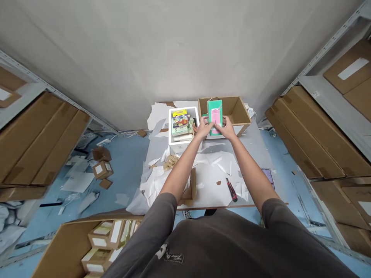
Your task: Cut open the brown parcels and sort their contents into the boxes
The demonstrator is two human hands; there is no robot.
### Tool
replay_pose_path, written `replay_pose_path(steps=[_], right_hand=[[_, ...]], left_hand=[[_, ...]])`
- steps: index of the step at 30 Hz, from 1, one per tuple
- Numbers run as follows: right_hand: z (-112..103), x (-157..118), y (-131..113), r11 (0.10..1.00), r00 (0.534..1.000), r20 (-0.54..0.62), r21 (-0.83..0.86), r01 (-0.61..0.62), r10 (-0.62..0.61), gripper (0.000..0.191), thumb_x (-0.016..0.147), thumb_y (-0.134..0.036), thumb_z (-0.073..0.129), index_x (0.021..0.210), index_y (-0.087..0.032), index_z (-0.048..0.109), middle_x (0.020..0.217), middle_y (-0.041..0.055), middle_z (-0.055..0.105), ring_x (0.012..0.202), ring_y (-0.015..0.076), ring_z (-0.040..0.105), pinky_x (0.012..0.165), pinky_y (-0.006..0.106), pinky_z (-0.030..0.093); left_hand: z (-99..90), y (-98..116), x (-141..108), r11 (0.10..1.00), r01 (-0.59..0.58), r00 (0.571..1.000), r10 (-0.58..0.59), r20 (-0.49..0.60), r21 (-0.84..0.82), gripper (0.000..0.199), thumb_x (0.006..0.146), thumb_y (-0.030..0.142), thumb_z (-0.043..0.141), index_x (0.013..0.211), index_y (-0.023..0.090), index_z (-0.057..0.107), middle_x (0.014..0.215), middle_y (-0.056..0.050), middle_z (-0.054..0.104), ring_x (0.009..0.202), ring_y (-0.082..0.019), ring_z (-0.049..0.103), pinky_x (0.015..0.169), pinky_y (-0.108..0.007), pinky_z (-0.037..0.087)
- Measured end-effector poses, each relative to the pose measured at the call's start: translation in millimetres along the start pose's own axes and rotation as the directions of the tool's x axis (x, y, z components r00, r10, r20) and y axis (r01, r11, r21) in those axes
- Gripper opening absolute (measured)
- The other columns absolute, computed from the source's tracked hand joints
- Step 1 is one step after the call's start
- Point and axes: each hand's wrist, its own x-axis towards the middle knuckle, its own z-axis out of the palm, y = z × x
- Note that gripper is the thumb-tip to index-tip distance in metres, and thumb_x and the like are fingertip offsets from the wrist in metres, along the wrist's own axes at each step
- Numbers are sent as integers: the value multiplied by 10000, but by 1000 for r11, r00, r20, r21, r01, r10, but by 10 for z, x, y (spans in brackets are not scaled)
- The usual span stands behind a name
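A green box with a pink picture on its front (215, 116) is held upright between my two hands, in front of the open cardboard box (243, 116). My left hand (203, 127) grips its left side and lower edge, and my right hand (227, 128) closes on its right side, with the thumbs meeting near the bottom. Just left of my left hand stands a white foam box (183, 146). Inside it lie a yellow and purple printed box (180, 119) and several other small packages.
A red and black utility knife (231, 190) lies near the table's front edge, with a phone (268, 177) farther right. Paper scraps (156, 177) cover the table's left side. A large carton of small boxes (66, 247) stands lower left. Shelves with cartons (307, 139) flank both sides.
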Motion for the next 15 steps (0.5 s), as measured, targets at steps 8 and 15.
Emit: replay_pose_path(steps=[8, 15], right_hand=[[19, 1339, 80, 984, 990, 114, -171, -59, 79, 766, 962, -691, 667, 1553, -208, 614, 1469, 150, 717, 1354, 335, 679, 1210, 543, 489], [-148, 1461, 254, 960, 993, 115, -278, 24, 9, 727, 1023, -680, 574, 1563, -194, 617, 1537, 168, 671, 1411, 346, 637, 1217, 557, 476]], left_hand=[[-104, 471, 1169, 993, 55, 990, -41, -135, 101, 646, 1036, 519, 668, 1595, 263, 469, 1580, -134, 619, 1461, -298, 607, 1190, -426, 496], [-639, 86, 1115, 970, -39, 963, 100, -252, 239, 737, 1032, 600, 630, 1671, 295, 424, 1754, -99, 436, 1645, -299, 379, 1333, -443, 327]])
